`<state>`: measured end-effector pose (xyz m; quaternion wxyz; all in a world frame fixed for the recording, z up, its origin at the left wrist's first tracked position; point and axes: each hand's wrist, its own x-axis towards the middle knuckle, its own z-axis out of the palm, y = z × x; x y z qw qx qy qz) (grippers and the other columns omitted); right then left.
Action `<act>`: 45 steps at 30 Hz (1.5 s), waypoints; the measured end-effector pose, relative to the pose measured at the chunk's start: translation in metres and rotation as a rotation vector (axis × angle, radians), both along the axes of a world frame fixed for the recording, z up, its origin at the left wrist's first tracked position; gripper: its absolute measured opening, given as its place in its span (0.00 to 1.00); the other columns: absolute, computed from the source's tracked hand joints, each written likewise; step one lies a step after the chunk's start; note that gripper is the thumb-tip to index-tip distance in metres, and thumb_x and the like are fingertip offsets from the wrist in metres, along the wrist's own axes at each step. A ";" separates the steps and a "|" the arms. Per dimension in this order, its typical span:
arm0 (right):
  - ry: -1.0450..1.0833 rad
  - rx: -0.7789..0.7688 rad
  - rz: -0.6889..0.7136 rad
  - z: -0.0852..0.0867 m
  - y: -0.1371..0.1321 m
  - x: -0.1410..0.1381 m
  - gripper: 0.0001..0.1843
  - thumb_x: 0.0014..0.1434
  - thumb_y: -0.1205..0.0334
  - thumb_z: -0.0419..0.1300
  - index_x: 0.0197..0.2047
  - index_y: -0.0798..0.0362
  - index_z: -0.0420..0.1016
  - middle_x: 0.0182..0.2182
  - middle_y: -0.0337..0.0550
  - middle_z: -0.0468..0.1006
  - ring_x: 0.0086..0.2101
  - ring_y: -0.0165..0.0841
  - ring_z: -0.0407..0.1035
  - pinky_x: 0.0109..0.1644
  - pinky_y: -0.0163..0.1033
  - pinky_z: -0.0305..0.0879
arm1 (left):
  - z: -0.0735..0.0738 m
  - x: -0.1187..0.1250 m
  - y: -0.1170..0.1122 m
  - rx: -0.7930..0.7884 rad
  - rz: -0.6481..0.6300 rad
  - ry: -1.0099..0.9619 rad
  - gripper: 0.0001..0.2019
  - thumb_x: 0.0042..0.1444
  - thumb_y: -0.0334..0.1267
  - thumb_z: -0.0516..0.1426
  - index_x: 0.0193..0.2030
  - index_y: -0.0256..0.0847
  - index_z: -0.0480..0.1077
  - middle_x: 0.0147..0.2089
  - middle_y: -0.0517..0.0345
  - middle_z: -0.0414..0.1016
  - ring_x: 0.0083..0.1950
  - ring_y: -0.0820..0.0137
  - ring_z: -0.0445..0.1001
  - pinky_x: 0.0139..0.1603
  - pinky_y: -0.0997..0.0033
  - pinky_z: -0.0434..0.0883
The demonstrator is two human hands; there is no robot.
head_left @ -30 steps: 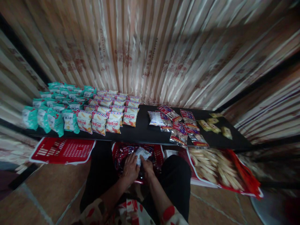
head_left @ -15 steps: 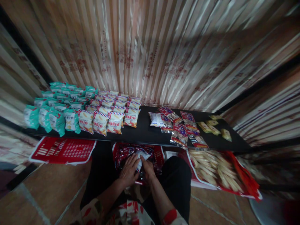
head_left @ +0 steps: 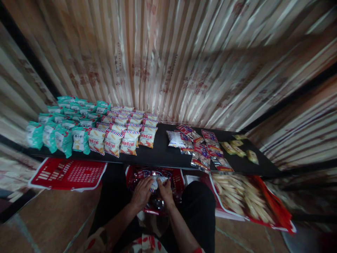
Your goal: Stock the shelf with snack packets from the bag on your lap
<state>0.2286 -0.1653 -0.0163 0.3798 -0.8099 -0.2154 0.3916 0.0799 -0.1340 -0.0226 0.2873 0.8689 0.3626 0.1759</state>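
Hands close together, both clamped on white packet [head_left: 158, 181]. Left hand [head_left: 141, 192]: fingers curled, gripping packet's left edge. Right hand [head_left: 166, 191]: fingers bent, pinching packet's right side. Packet sits between fingertips, just above shiny wrappers in red bag [head_left: 179, 180] under hands. Black desk [head_left: 163, 154] just beyond hands. Orange-white snack packs [head_left: 129, 142] lie on it beyond left hand, red packets [head_left: 201, 154] beyond right hand.
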 end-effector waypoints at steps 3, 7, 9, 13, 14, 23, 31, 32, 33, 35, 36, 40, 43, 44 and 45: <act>-0.147 -0.042 -0.004 0.008 0.000 -0.004 0.46 0.50 0.43 0.56 0.64 0.61 0.50 0.55 0.64 0.68 0.54 0.50 0.65 0.55 0.48 0.59 | 0.004 0.002 0.003 -0.001 0.017 0.014 0.21 0.60 0.34 0.46 0.60 0.41 0.62 0.60 0.50 0.67 0.63 0.64 0.62 0.63 0.55 0.61; -0.403 0.117 0.029 0.008 -0.001 -0.005 0.39 0.50 0.51 0.57 0.61 0.62 0.57 0.59 0.62 0.63 0.60 0.48 0.56 0.62 0.48 0.49 | 0.007 0.003 0.005 -0.008 0.025 0.012 0.18 0.63 0.37 0.46 0.58 0.42 0.64 0.58 0.51 0.70 0.59 0.65 0.66 0.61 0.58 0.63; -0.431 0.219 0.100 0.007 -0.001 -0.003 0.31 0.51 0.52 0.56 0.55 0.61 0.66 0.56 0.59 0.67 0.58 0.47 0.58 0.63 0.47 0.50 | 0.011 0.003 0.006 -0.019 0.018 0.009 0.18 0.63 0.37 0.46 0.57 0.41 0.65 0.57 0.51 0.71 0.58 0.65 0.67 0.61 0.59 0.64; -0.298 0.284 0.257 0.015 -0.005 0.000 0.23 0.54 0.45 0.51 0.42 0.51 0.76 0.44 0.50 0.78 0.48 0.43 0.69 0.55 0.43 0.60 | 0.024 0.002 0.012 -0.062 -0.027 -0.003 0.16 0.63 0.38 0.46 0.54 0.43 0.67 0.53 0.53 0.73 0.55 0.66 0.70 0.58 0.63 0.65; -0.259 0.275 0.300 0.019 -0.007 0.001 0.23 0.55 0.43 0.50 0.40 0.50 0.77 0.40 0.48 0.79 0.44 0.42 0.71 0.52 0.42 0.62 | 0.028 0.001 0.014 -0.079 -0.039 0.001 0.16 0.63 0.38 0.46 0.53 0.43 0.67 0.52 0.53 0.74 0.54 0.66 0.70 0.57 0.64 0.65; -0.016 0.280 0.497 0.048 -0.013 0.005 0.26 0.49 0.37 0.58 0.39 0.50 0.79 0.38 0.45 0.80 0.40 0.41 0.71 0.46 0.40 0.65 | 0.054 -0.004 0.028 -0.164 -0.025 0.079 0.12 0.61 0.38 0.46 0.42 0.42 0.71 0.42 0.54 0.76 0.45 0.67 0.73 0.47 0.71 0.67; 0.098 0.304 0.413 0.040 -0.014 -0.001 0.30 0.44 0.38 0.63 0.41 0.52 0.79 0.37 0.45 0.81 0.38 0.41 0.72 0.41 0.40 0.69 | 0.053 -0.004 0.031 -0.273 0.025 -0.010 0.13 0.59 0.42 0.49 0.43 0.43 0.72 0.41 0.57 0.77 0.43 0.68 0.73 0.43 0.73 0.66; 0.120 0.308 0.404 0.038 -0.014 -0.001 0.30 0.44 0.37 0.62 0.42 0.53 0.79 0.36 0.45 0.81 0.37 0.41 0.73 0.41 0.40 0.69 | 0.052 -0.004 0.032 -0.290 0.034 -0.031 0.13 0.59 0.43 0.49 0.44 0.42 0.72 0.41 0.56 0.77 0.42 0.68 0.74 0.43 0.74 0.66; 0.140 0.315 0.398 0.035 -0.014 -0.002 0.30 0.45 0.37 0.62 0.42 0.53 0.79 0.35 0.44 0.81 0.36 0.40 0.73 0.40 0.39 0.69 | 0.052 -0.004 0.032 -0.306 0.041 -0.049 0.14 0.59 0.43 0.50 0.44 0.42 0.72 0.41 0.56 0.77 0.42 0.68 0.74 0.43 0.74 0.66; 0.162 0.334 0.383 0.031 -0.015 -0.002 0.30 0.47 0.38 0.61 0.43 0.54 0.78 0.33 0.44 0.81 0.34 0.39 0.73 0.38 0.39 0.68 | 0.051 -0.004 0.034 -0.341 0.053 -0.080 0.15 0.58 0.44 0.50 0.44 0.41 0.72 0.41 0.56 0.77 0.42 0.68 0.74 0.43 0.74 0.66; 0.166 0.342 0.369 0.028 -0.015 -0.002 0.30 0.47 0.38 0.61 0.42 0.55 0.78 0.32 0.43 0.81 0.33 0.39 0.72 0.37 0.38 0.68 | 0.050 -0.004 0.034 -0.359 0.061 -0.093 0.15 0.58 0.45 0.51 0.44 0.40 0.72 0.42 0.55 0.78 0.42 0.68 0.74 0.42 0.74 0.67; 0.177 0.351 0.292 0.020 -0.013 0.001 0.29 0.47 0.38 0.61 0.38 0.56 0.77 0.28 0.43 0.79 0.30 0.37 0.71 0.34 0.37 0.67 | 0.045 -0.002 0.036 -0.458 0.097 -0.154 0.18 0.56 0.48 0.52 0.45 0.39 0.72 0.42 0.55 0.78 0.42 0.67 0.74 0.42 0.73 0.68; 0.203 0.347 0.248 0.018 -0.013 0.002 0.29 0.47 0.37 0.61 0.37 0.57 0.76 0.27 0.43 0.79 0.30 0.37 0.71 0.33 0.37 0.67 | 0.039 -0.002 0.037 -0.530 0.133 -0.227 0.18 0.53 0.46 0.55 0.47 0.39 0.71 0.45 0.55 0.78 0.44 0.67 0.74 0.46 0.72 0.69; 0.209 0.346 0.235 0.018 -0.013 0.002 0.29 0.47 0.37 0.60 0.37 0.57 0.76 0.27 0.43 0.79 0.30 0.37 0.72 0.34 0.37 0.67 | 0.038 -0.002 0.037 -0.549 0.143 -0.252 0.19 0.52 0.45 0.56 0.48 0.39 0.71 0.45 0.54 0.78 0.46 0.66 0.74 0.47 0.72 0.69; 0.213 0.346 0.225 0.018 -0.012 0.002 0.30 0.46 0.37 0.60 0.38 0.57 0.76 0.27 0.44 0.79 0.30 0.38 0.72 0.34 0.37 0.67 | 0.037 -0.002 0.037 -0.568 0.151 -0.276 0.19 0.51 0.44 0.56 0.48 0.38 0.71 0.46 0.53 0.77 0.47 0.66 0.74 0.48 0.71 0.69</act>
